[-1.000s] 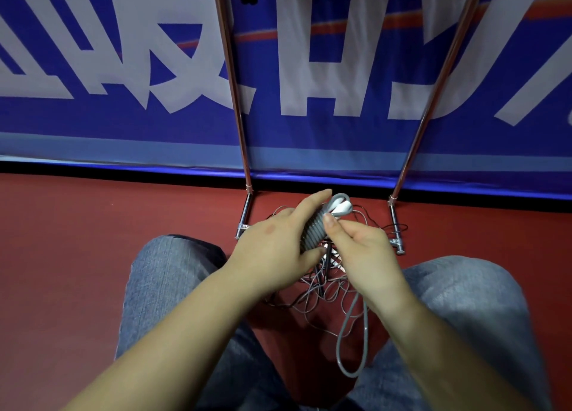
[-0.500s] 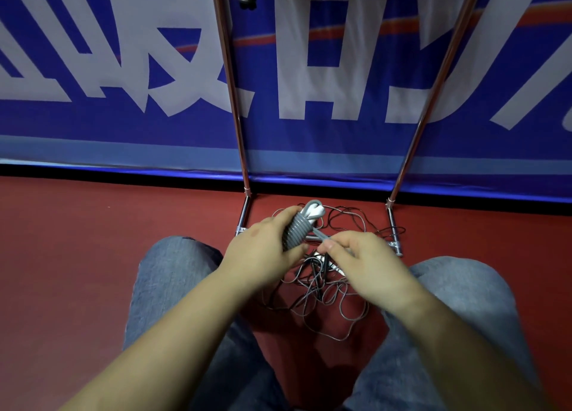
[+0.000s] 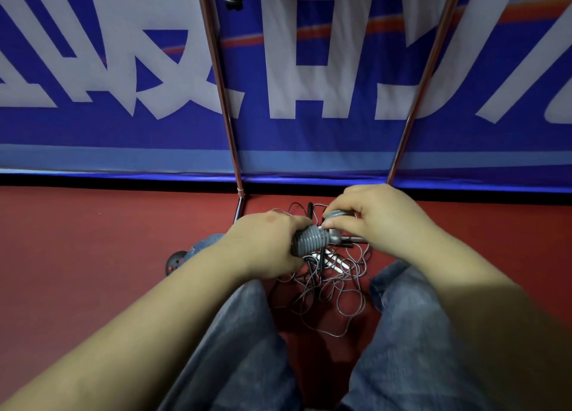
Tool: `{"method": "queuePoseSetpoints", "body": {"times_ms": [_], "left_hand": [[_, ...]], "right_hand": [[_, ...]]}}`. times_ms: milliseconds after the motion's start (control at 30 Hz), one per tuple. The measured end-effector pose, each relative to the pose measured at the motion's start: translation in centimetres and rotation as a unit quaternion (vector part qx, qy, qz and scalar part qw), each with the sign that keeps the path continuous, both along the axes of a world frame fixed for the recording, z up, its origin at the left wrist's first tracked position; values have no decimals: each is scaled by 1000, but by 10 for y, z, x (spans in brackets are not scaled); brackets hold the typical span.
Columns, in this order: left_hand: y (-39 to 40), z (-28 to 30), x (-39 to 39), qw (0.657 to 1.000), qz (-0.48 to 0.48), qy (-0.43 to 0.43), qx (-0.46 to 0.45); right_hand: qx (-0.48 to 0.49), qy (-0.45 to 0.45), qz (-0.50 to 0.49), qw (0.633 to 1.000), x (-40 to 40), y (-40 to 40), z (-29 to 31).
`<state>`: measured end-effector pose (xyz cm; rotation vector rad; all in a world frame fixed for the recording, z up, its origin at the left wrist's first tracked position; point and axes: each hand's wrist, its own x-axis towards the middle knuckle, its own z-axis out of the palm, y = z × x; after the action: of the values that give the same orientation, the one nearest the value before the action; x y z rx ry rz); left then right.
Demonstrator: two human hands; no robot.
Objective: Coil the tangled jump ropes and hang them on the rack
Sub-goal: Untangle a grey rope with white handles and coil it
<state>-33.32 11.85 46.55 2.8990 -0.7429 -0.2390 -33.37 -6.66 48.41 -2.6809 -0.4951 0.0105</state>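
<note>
Grey coiled rope [image 3: 309, 240] (both hands), tangle [image 3: 334, 290] btwn knees

Dim, bluish indoor light; the forearms [image 3: 154, 333] at the bottom of the frame look soft, and wide-angle distortion splays the rack poles [image 3: 216, 79] outward.

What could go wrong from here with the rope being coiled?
1. The right hand works at the end of the coil held by the left hand; a slip may loosen the wraps.
2. The tangle on the floor lies around the rack foot bar, so pulling may snag it.
</note>
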Motion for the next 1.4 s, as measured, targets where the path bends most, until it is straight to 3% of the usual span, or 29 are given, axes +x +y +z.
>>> {"method": "queuePoseSetpoints", "body": {"times_ms": [167, 333, 433, 600, 667, 733, 900, 1033, 1167, 1400], "left_hand": [[4, 13, -12, 997, -69, -13, -24], [4, 18, -23, 992, -88, -38, -77], [5, 19, -24, 990, -80, -45, -103], [6, 16, -23, 985, -34, -21, -168], [5, 13, -23, 981, -4, -5, -193], [5, 9, -23, 976, 27, 6, -218], [5, 3, -18, 969, 90, 6, -231], [5, 3, -14, 971, 113, 1, -209], [6, 0, -13, 976, 129, -2, -173], [6, -10, -13, 982, 138, 4, -125]], "right_hand": [[59, 120, 17, 991, 2, -9, 4], [153, 296, 23, 943, -1, -15, 6], [287, 393, 0, 874, -2, -16, -2], [531, 478, -64, 697, -14, -2, -22], [560, 470, -91, 676, -18, 4, -28], [532, 443, -120, 712, -20, 11, -31], [419, 290, -130, 851, -26, 22, -34], [230, 159, -74, 957, -29, 16, -27], [109, 105, -65, 986, -32, 13, -22], [-1, 18, -81, 997, -31, 11, -16]]}}
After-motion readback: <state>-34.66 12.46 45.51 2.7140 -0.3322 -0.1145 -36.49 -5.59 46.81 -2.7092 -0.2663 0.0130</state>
